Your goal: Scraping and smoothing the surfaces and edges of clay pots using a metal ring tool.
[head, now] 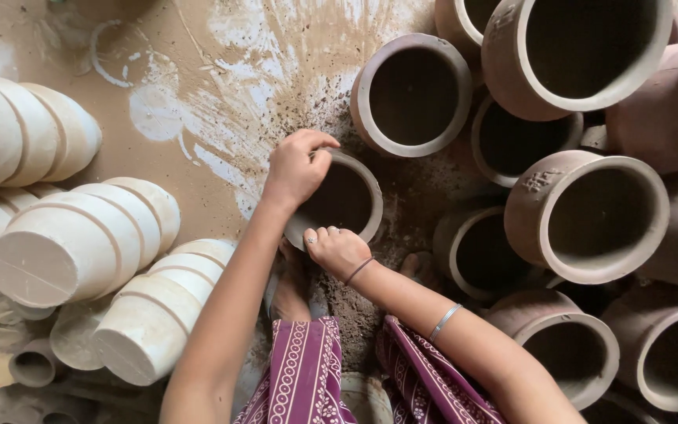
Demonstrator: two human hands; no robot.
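Dusty floor (198, 157): both hands (296, 169) (337, 250) grip one clay pot's (339, 200) rim, crowded by pots (590, 216) and white moulds (68, 247).

No packages, labels, signs or screens show anywhere in this view.
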